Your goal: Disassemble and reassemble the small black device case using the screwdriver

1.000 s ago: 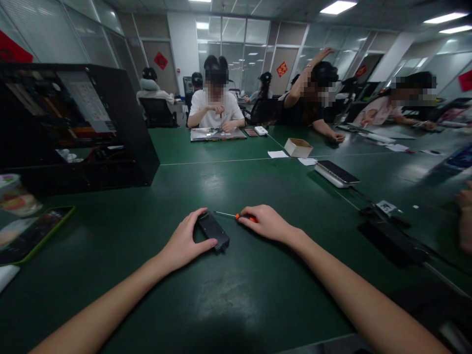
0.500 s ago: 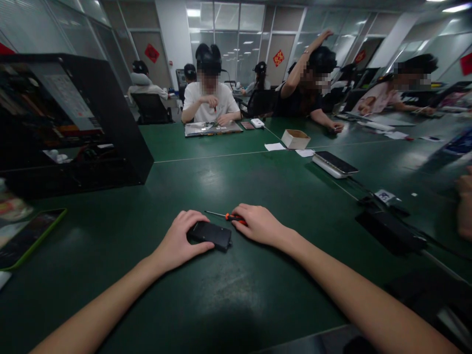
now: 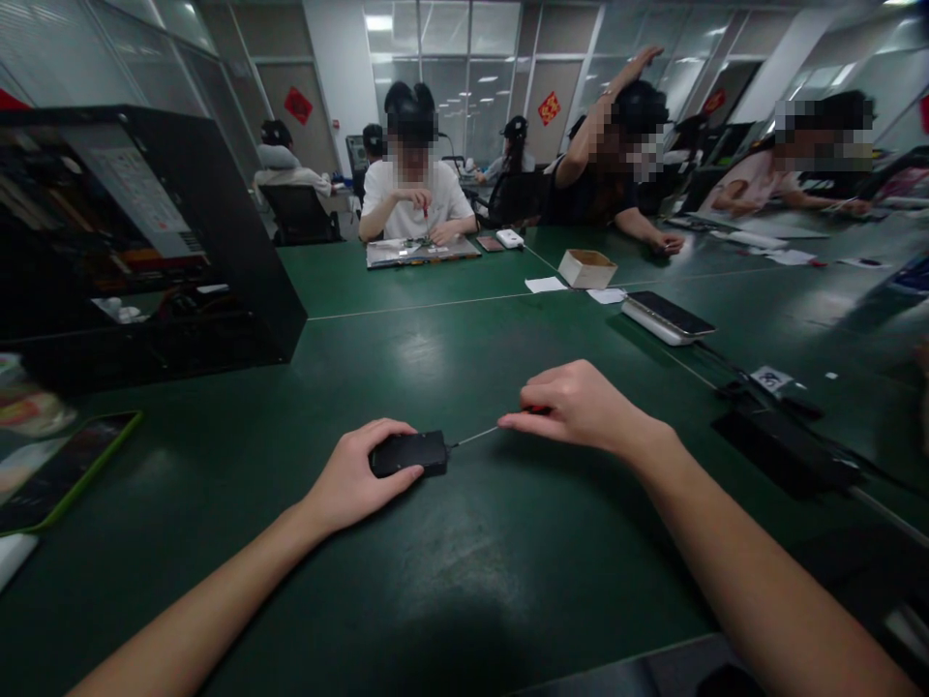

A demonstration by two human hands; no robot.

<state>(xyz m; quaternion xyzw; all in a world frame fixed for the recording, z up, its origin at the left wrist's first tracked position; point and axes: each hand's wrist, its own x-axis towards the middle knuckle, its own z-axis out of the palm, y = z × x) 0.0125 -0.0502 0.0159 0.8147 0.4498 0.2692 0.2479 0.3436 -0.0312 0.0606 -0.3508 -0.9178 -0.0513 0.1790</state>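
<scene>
My left hand (image 3: 363, 474) grips a small black rectangular box (image 3: 412, 453) by its left part, thumb along the near side and fingers over the far side. The box lies on the green table (image 3: 435, 581); what kind of device it is, I cannot make out. Closed around the red-and-black handle of a screwdriver (image 3: 475, 438) is my right hand (image 3: 573, 407), to the right of the box. The thin metal shaft points left, and its tip meets or nearly meets the box's right end.
An open black computer case (image 3: 254, 242) stands at the left, with a green-edged phone (image 3: 65, 474) in front of it. To the right lie another phone on a white block (image 3: 668, 318), a black adapter (image 3: 788, 450) with cables and a small open box (image 3: 586, 269). Several people sit beyond.
My right hand has lifted and moved right, now gripping the screwdriver with its tip at the box's right end. My left hand has turned the box slightly, so it lies straighter.
</scene>
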